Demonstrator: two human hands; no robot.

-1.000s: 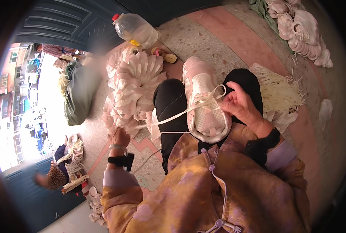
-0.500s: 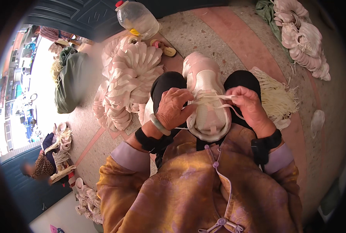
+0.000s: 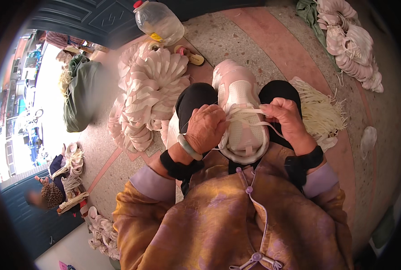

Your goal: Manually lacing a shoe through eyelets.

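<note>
A pale pink and white shoe rests between my knees, its toe away from me. White shoelace crosses its tongue in loose strands. My left hand is closed at the shoe's left edge, with the lace running into its curled fingers; the fingertips are partly hidden. On the other side, my right hand pinches the lace between thumb and fingers, and a loop hangs below it toward the shoe's collar.
To the left lies a big heap of pale shoe uppers. A bundle of cream laces lies right of my knee. Farther off are a clear plastic jug, a slipper, a green sack and more uppers. Another person sits at the left.
My left hand has curled from spread fingers over the shoe into a closed grip at its edge. My right hand has shifted slightly, still pinching the lace.
</note>
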